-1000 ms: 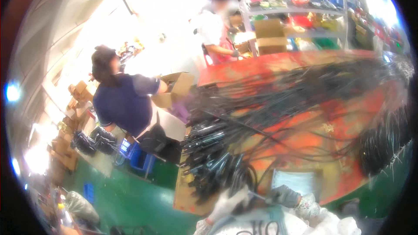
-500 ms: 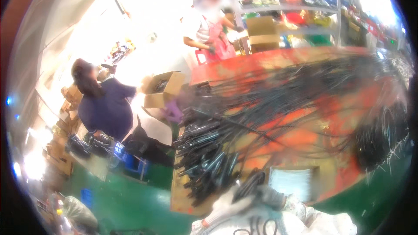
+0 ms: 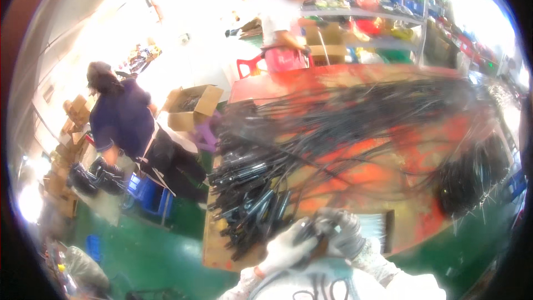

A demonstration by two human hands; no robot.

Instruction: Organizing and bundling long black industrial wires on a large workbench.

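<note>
Close to the table's near edge, my left hand (image 3: 288, 249), in a white glove, is closed on a black cable piece (image 3: 305, 230). Beside it my right hand (image 3: 344, 236), in a greyer glove, is closed around the same dark piece, its fingers near the left hand's. Blur and the gloves hide the piece's exact shape. Just beyond my hands lie black cables (image 3: 383, 105) across the table, with thick black tube-like ends (image 3: 252, 175) piled at the left. To the right of my right hand is a shallow box (image 3: 390, 228) of thin white strips (image 3: 371, 225).
The red and tan table (image 3: 355, 180) bears a thick cable bundle (image 3: 469, 180) at its right edge. Across it stands a person in pink (image 3: 283, 44); another in dark clothing (image 3: 123, 116) bends at the left, near an open carton (image 3: 191, 105) and blue crate (image 3: 150, 194). Shelves (image 3: 383, 14) stand behind.
Both hands have risen slightly toward the table with the black cable piece. The person across has turned to the right; the one at left bends toward black coils. The view has shifted slightly.
</note>
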